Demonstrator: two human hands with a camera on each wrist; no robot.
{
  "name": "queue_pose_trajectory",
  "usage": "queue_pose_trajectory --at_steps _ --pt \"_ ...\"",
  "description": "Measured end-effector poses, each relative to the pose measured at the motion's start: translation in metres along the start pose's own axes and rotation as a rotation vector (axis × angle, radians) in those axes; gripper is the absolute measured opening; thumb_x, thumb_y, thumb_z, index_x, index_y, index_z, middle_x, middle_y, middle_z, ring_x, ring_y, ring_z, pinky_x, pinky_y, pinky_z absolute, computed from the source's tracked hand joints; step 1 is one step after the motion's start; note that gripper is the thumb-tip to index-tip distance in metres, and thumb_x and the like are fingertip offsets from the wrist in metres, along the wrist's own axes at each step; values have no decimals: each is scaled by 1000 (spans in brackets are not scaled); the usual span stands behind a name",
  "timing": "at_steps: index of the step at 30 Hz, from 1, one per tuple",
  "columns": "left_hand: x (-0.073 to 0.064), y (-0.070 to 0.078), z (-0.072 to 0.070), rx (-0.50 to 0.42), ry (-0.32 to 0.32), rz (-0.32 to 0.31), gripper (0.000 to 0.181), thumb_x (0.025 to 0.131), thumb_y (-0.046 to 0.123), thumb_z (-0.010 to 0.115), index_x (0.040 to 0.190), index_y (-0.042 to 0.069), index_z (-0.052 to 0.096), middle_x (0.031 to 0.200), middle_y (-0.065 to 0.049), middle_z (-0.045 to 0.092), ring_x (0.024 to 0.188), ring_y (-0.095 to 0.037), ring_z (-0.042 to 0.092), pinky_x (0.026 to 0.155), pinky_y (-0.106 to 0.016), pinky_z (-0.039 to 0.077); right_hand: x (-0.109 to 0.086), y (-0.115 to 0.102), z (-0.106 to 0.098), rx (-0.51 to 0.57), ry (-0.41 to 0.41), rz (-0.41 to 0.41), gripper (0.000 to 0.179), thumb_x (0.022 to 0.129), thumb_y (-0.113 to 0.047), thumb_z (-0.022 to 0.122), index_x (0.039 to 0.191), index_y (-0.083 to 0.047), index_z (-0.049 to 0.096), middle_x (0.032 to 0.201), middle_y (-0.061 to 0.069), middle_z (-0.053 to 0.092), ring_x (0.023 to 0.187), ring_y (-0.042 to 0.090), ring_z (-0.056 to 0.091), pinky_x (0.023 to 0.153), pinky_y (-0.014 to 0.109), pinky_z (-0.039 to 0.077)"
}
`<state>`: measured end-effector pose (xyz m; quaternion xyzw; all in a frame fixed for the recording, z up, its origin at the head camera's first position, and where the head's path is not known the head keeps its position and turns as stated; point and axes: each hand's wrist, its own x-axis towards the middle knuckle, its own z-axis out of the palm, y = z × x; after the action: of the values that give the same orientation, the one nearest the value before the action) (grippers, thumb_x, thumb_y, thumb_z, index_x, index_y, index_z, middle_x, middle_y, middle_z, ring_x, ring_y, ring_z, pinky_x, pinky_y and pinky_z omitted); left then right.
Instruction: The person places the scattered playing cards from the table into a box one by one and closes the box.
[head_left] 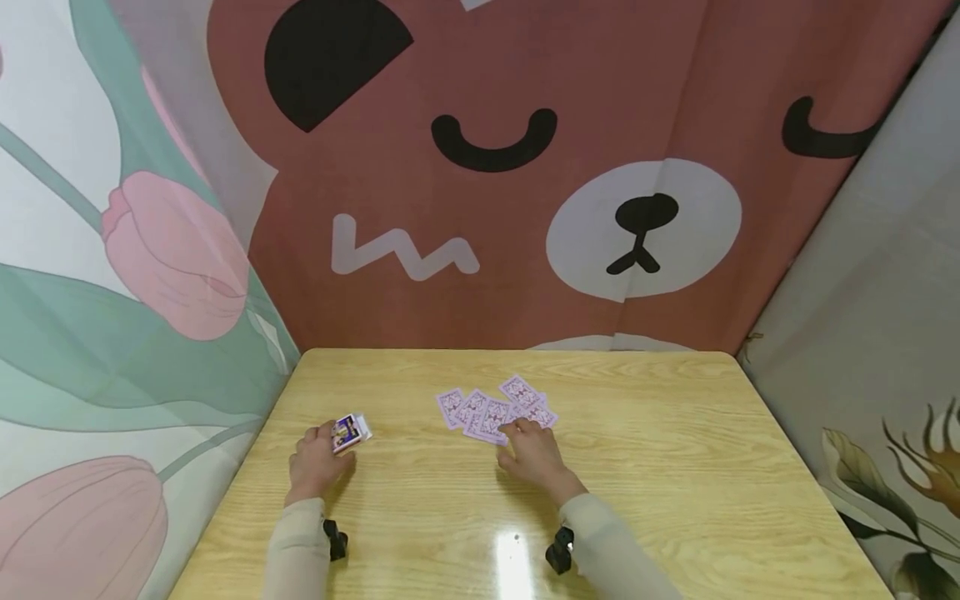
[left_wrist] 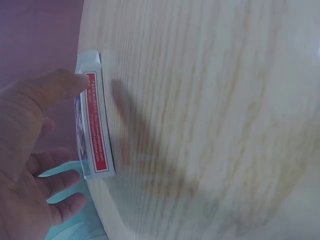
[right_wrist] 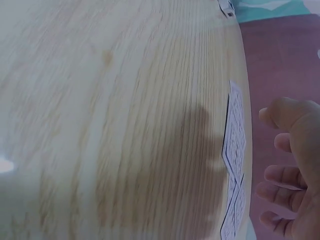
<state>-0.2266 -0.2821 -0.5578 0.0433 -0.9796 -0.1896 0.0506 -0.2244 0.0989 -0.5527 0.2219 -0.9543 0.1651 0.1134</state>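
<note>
On the left part of the table lies a small card box [head_left: 347, 433] with a printed picture on top and its white flap sticking out at the far end. Its red-labelled side [left_wrist: 97, 120] faces the left wrist camera. My left hand [head_left: 315, 461] is beside the box, thumb tip at its edge and the other fingers loosely bent; whether it touches the box I cannot tell. Several playing cards [head_left: 491, 417], purple-and-white patterned backs up, lie spread and overlapping near the table's middle. Over their near edge hovers my right hand [head_left: 534, 454], fingers loosely bent, holding nothing.
The light wood table [head_left: 652, 492] reaches back to a hanging cloth [head_left: 510, 308] with a bear face. Flowered cloths hang along the left [head_left: 172, 275] and right [head_left: 847, 333] sides. A glare spot shines near the table's front.
</note>
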Motion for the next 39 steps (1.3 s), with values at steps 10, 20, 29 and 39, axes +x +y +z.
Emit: queue_pose_trajectory --at_steps 10,20,29,39 --pt "8 -6 -3 -25 -28 -19 69 75 25 70 131 -4 42 121 -33 41 100 -51 45 74 -61 40 13 -13 5 -56 -94 -39 40 79 -31 65 114 -11 63 111 14 56 99 32 53 75 51 42" --pt "17 -5 -8 -47 -57 -32 68 71 17 71 130 -5 43 120 -35 40 99 -53 44 73 -62 41 23 -21 15 -72 -151 -63 40 81 -33 62 115 -13 63 110 11 55 98 30 52 75 49 43" --pt "25 -6 -7 2 -169 -73 69 72 16 69 132 -6 41 121 -34 40 101 -50 42 75 -60 41 32 -35 19 -90 -229 -57 42 81 -34 61 119 -15 61 116 9 54 102 29 50 77 49 43" --pt "27 -7 -1 -58 -157 -26 69 67 7 67 128 -12 41 117 -35 43 103 -50 40 79 -59 41 33 -43 30 -119 -241 -86 41 79 -36 63 116 -18 62 113 5 54 96 24 51 73 42 45"
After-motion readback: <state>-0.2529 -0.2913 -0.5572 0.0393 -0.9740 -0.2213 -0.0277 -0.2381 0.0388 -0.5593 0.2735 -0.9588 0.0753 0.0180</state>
